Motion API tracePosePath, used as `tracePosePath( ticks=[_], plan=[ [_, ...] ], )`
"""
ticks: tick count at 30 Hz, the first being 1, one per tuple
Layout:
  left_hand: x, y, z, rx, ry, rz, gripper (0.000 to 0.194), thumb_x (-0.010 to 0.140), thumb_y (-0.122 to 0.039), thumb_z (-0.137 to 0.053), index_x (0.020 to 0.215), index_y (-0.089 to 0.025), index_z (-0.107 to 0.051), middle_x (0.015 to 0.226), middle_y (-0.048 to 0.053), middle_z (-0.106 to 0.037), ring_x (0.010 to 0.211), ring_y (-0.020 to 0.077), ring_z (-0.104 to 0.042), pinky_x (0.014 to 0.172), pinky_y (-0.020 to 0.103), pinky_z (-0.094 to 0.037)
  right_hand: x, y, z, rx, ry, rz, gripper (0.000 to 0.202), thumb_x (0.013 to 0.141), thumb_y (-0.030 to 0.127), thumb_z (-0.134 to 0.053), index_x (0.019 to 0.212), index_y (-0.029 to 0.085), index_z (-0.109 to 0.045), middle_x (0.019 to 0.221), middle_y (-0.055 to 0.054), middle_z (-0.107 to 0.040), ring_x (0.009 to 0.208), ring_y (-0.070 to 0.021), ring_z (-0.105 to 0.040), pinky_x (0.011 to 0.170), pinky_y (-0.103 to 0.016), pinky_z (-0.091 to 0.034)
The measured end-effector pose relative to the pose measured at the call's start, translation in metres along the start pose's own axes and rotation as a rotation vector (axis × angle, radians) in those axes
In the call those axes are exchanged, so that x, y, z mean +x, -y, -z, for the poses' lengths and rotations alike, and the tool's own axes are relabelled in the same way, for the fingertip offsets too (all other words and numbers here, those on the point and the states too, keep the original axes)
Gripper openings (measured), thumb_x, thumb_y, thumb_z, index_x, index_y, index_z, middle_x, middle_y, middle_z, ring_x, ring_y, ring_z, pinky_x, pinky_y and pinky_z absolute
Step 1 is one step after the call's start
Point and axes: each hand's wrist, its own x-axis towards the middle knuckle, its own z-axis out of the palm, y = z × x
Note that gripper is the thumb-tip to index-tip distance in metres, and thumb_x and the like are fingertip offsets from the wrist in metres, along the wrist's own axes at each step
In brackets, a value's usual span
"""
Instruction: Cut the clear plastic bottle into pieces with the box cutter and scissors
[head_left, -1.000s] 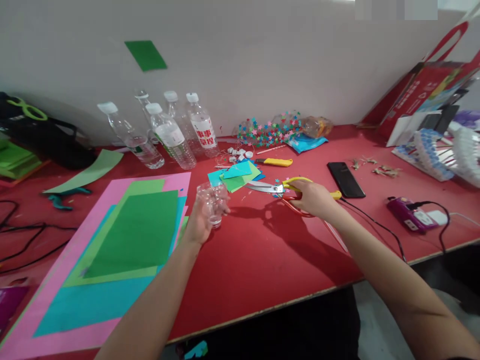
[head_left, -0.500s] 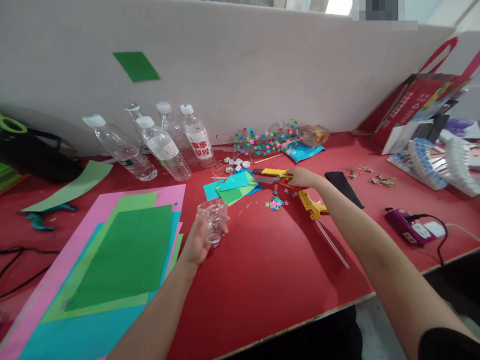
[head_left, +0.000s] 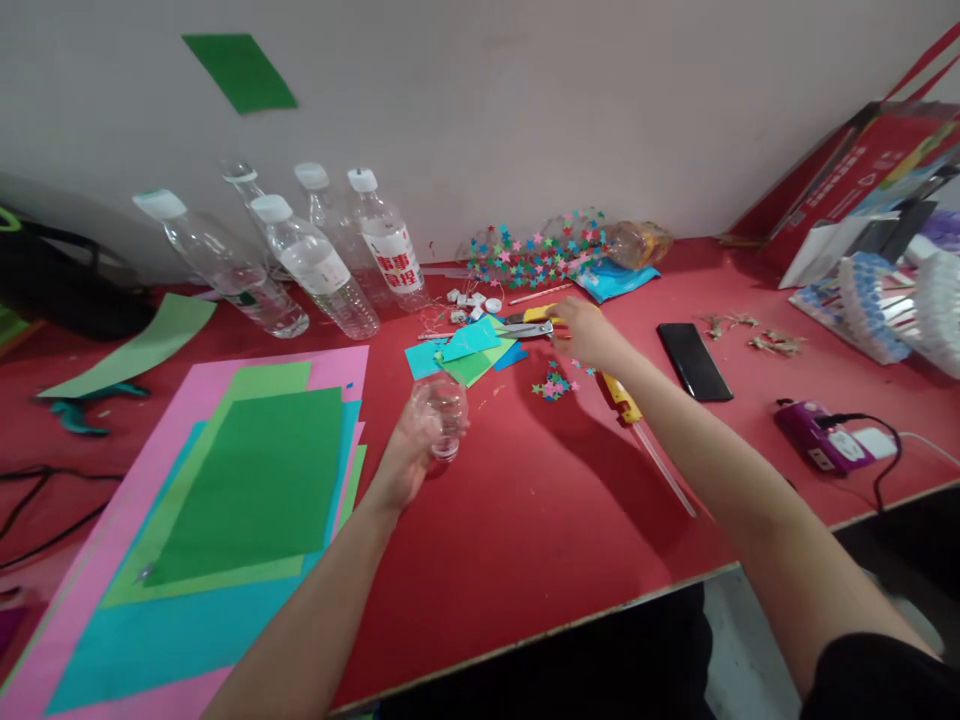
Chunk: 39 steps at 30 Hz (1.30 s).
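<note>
1. Clear bottle piece [head_left: 450, 403]: I hold it in my left hand [head_left: 409, 450], just above the red table [head_left: 525, 560], to the right of the stacked coloured sheets [head_left: 255, 480].
2. My left hand is partly closed, its fingers curled around the plastic. My right hand [head_left: 589, 335] reaches farther across, half-curled at the handle end of the scissors [head_left: 538, 328]; I cannot tell whether it grips them.
3. The step in hand looks like handling the scissors while supporting the plastic. Any next move there calls for a light touch, I judge, as the blades lie by small paper pieces [head_left: 472, 340].
4. The plastic is transparent and glossy, with a rounded body and a narrow neck pointing down, towards me. Glare hides its finer edges.
5. Smallest are the loose paper stars [head_left: 553, 386], scattered on the near side of my right hand.
</note>
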Motion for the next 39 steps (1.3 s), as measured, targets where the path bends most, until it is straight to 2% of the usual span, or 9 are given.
tracePosePath(
  ticks=[7, 11, 16, 21, 26, 28, 30, 33, 39],
  plan=[
    [-0.017, 0.005, -0.025, 0.708, 0.152, -0.164, 0.084, 0.075, -0.041, -0.075, 0.148, -0.028, -0.034, 0.144, 0.015, -0.047, 0.133, 0.0314, -0.052, 0.11, 0.052, -0.045, -0.082, 0.066, -0.056, 1.079, 0.213, -0.057, 0.055, 0.078, 0.037, -0.078, 0.125, 0.023, -0.053, 0.129, -0.009, -0.062, 0.116, -0.0223, -0.063, 0.098, -0.04, -0.053],
    [0.002, -0.006, -0.026, 1.018, 0.338, -0.249, 0.054, 0.09, -0.048, -0.057, 0.138, -0.025, -0.051, 0.144, 0.012, -0.052, 0.138, 0.0285, -0.048, 0.118, 0.05, -0.036, -0.093, 0.04, -0.043, 0.988, -0.063, -0.154, 0.049, 0.072, 0.036, -0.081, 0.113, 0.025, -0.057, 0.117, -0.006, -0.063, 0.111, -0.0229, -0.061, 0.103, -0.043, -0.046],
    [0.034, 0.009, -0.033, 1.239, 0.424, -0.179, 0.079, 0.096, -0.059, -0.037, 0.156, -0.009, -0.024, 0.165, 0.019, -0.022, 0.155, 0.0286, -0.019, 0.126, 0.049, -0.018, -0.091, 0.01, -0.027, 1.007, -0.295, -0.235, 0.051, 0.07, 0.041, -0.081, 0.112, 0.029, -0.055, 0.117, -0.004, -0.061, 0.11, -0.0232, -0.06, 0.101, -0.042, -0.047],
    [-0.024, 0.001, -0.018, 1.206, 0.874, -0.052, 0.063, 0.095, -0.054, -0.046, 0.15, -0.023, -0.043, 0.162, 0.011, -0.034, 0.153, 0.027, -0.027, 0.126, 0.051, -0.015, -0.1, 0.011, -0.033, 1.037, -0.161, -0.201, 0.053, 0.071, 0.04, -0.081, 0.115, 0.027, -0.055, 0.122, -0.007, -0.061, 0.116, -0.0253, -0.059, 0.098, -0.042, -0.05],
    [-0.085, -0.035, 0.038, 0.721, 0.8, 0.684, 0.044, 0.093, -0.056, -0.05, 0.092, -0.02, -0.074, 0.076, 0.009, -0.078, 0.061, 0.0206, -0.073, 0.061, 0.032, -0.058, -0.1, 0.014, -0.032, 1.024, -0.116, -0.19, 0.053, 0.072, 0.041, -0.08, 0.117, 0.026, -0.056, 0.12, -0.007, -0.063, 0.113, -0.0253, -0.06, 0.1, -0.045, -0.05],
    [-0.074, -0.035, 0.047, 0.693, 0.504, 0.522, 0.045, 0.09, -0.06, -0.053, 0.087, -0.021, -0.074, 0.073, 0.009, -0.076, 0.047, 0.0181, -0.066, 0.05, 0.03, -0.054, -0.098, 0.015, -0.03, 1.001, -0.129, -0.18, 0.052, 0.073, 0.041, -0.079, 0.117, 0.027, -0.056, 0.12, -0.006, -0.063, 0.112, -0.0251, -0.061, 0.099, -0.044, -0.051],
    [-0.048, -0.023, 0.036, 0.728, 0.241, 0.141, 0.045, 0.089, -0.06, -0.053, 0.107, -0.024, -0.074, 0.108, 0.014, -0.077, 0.092, 0.0265, -0.075, 0.083, 0.043, -0.06, -0.097, 0.016, -0.027, 0.978, -0.168, -0.171, 0.05, 0.074, 0.042, -0.077, 0.116, 0.028, -0.056, 0.12, -0.006, -0.063, 0.113, -0.0252, -0.061, 0.098, -0.044, -0.051],
    [-0.021, 0.006, -0.011, 1.011, 0.203, -0.189, 0.068, 0.081, -0.062, -0.062, 0.134, -0.019, -0.06, 0.152, 0.017, -0.048, 0.148, 0.0354, -0.036, 0.121, 0.061, -0.023, -0.097, 0.012, -0.024, 0.951, -0.258, -0.175, 0.049, 0.075, 0.044, -0.074, 0.118, 0.028, -0.055, 0.125, -0.007, -0.062, 0.113, -0.0257, -0.061, 0.096, -0.045, -0.053],
    [-0.076, 0.032, -0.096, 0.794, 1.218, -0.215, 0.034, 0.097, -0.04, -0.049, 0.117, -0.025, -0.072, 0.136, 0.007, -0.066, 0.134, 0.0278, -0.056, 0.118, 0.047, -0.038, -0.095, -0.004, -0.026, 0.867, -0.331, -0.228, 0.05, 0.079, 0.05, -0.067, 0.121, 0.027, -0.053, 0.129, -0.009, -0.062, 0.112, -0.0251, -0.062, 0.094, -0.043, -0.053]
  ],
)
